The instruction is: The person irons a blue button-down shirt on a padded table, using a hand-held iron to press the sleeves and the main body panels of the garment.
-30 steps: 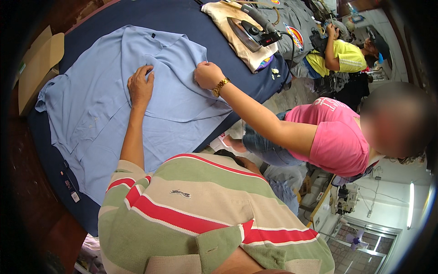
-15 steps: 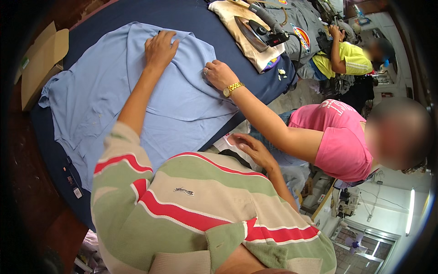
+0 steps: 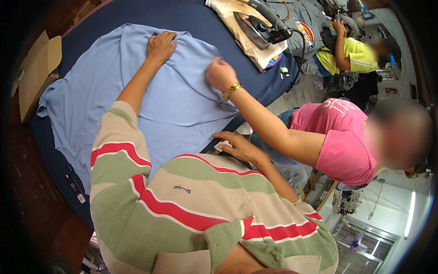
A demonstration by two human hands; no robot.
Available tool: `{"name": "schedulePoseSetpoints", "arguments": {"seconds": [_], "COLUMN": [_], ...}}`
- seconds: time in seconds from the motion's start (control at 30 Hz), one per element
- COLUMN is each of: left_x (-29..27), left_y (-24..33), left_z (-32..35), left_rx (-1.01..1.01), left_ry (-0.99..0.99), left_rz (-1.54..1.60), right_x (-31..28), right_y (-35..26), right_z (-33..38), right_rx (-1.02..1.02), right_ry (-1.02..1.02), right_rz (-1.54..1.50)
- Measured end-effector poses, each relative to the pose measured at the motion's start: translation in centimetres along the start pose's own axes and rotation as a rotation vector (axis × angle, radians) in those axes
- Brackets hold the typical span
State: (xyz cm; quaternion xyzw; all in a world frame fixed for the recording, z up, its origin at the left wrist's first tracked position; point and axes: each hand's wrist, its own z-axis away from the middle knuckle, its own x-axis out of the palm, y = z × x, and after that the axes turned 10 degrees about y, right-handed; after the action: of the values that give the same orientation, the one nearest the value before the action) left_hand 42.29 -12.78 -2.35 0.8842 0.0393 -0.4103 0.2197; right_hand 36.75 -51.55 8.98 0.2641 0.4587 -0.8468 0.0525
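Note:
A light blue cloth garment [image 3: 100, 91], shirt-like, lies spread over a dark navy table cover [image 3: 132, 13]. My left hand [image 3: 161, 46] rests on its far part, palm down, fingers bent a little against the fabric. A small dark patch, too small to make out, shows by the fingertips. Lower right, my right hand [image 3: 239, 147] hangs off the table's near edge with fingers stretched and thumb apart. Something white shows beneath it. Between my hands, a co-worker's hand [image 3: 221, 74] with a gold watch is blurred over the garment's right edge.
An iron [image 3: 252, 31] lies on a cream printed cloth [image 3: 223, 8] at the far right, its cord trailing down. An open cardboard box [image 3: 39, 75] stands at the left. Beside me is a person in pink [image 3: 328, 130]; another in yellow [image 3: 353, 55] works farther back.
My right hand has moved left toward the table edge. The co-worker's hand has lifted from the garment's edge and blurs with motion. My left hand stays almost in place.

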Motion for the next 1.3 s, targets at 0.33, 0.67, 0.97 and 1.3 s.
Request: {"name": "schedulePoseSetpoints", "arguments": {"seconds": [0.33,0.67,0.97,1.3], "left_x": [0.2,0.2,-0.1,7.5], "left_y": [0.3,-0.6,-1.3,-11.5], "left_z": [-0.6,-3.7,-13.5,-21.0], "left_rx": [0.190,0.076,0.116,-0.354], "left_ry": [0.081,-0.022,-0.351,-0.317], "left_rz": [-0.203,0.031,-0.312,-0.003], "right_x": [-0.1,-3.2,-6.4,-10.6], "right_y": [0.1,1.9,2.4,6.9], "right_z": [-0.5,-3.6,-8.3,-9.6], "right_rx": [-0.040,-0.261,-0.416,-0.499], "right_ry": [0.056,0.552,0.214,0.211], "right_rz": [0.018,0.065,0.470,0.164]}}
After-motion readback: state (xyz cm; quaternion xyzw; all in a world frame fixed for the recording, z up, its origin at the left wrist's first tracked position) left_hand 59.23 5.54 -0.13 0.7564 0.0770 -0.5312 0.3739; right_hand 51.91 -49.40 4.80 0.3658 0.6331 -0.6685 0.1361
